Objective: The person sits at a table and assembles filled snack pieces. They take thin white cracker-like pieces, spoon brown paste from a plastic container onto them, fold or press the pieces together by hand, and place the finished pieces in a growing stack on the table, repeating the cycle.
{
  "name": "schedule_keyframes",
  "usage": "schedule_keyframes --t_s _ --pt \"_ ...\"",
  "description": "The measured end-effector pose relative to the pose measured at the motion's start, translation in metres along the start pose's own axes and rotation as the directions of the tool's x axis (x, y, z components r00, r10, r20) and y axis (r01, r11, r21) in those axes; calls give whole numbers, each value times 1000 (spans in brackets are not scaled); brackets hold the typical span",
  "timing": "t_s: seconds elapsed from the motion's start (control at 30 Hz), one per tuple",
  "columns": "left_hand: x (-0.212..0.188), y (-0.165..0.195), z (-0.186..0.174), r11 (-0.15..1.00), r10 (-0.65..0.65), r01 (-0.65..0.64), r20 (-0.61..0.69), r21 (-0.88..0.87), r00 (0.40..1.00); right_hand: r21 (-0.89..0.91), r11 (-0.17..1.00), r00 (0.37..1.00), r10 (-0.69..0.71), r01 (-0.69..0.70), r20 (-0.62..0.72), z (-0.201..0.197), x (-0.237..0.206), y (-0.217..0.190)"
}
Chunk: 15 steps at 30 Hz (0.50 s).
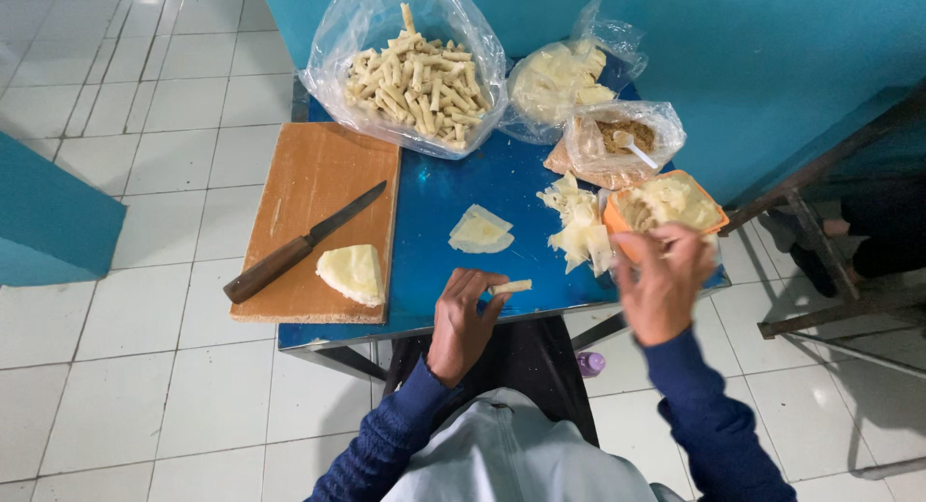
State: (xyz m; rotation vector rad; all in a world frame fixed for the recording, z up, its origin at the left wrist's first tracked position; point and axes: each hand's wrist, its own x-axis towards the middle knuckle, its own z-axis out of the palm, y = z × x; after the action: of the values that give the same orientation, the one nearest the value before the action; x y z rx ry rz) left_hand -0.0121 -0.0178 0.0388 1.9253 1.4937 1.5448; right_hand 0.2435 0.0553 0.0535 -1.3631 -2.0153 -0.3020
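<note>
My left hand (461, 321) rests at the front edge of the blue table (434, 261) and pinches a small pale rolled pastry (512, 287) between its fingertips. My right hand (663, 280) hovers at the near edge of an orange tub (612, 217) holding pale filling, with its fingers curled; what they hold is hidden. A folded pale wrapper (480, 230) lies on the table between the hands and a loose pile of wrappers (578, 222).
A wooden cutting board (318, 174) at the left carries a wood-handled knife (303, 244) and a stack of wrappers (354, 272). At the back sit a bag of several finished rolls (413, 82), a bag of wrappers (559, 78) and a bag of brown filling (622, 140). A metal frame (830, 232) stands right.
</note>
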Motion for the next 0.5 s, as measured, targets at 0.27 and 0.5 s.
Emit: schedule_keyframes --t_s 0.27,0.5 --pt "0 5 -6 999 -7 7 5 -34 1000 105 901 906 -422 420 -1 12 -21 -67" --pt "-4 0 -4 996 -70 69 -20 -54 997 390 856 931 -364 339 -11 5 -6 -69"
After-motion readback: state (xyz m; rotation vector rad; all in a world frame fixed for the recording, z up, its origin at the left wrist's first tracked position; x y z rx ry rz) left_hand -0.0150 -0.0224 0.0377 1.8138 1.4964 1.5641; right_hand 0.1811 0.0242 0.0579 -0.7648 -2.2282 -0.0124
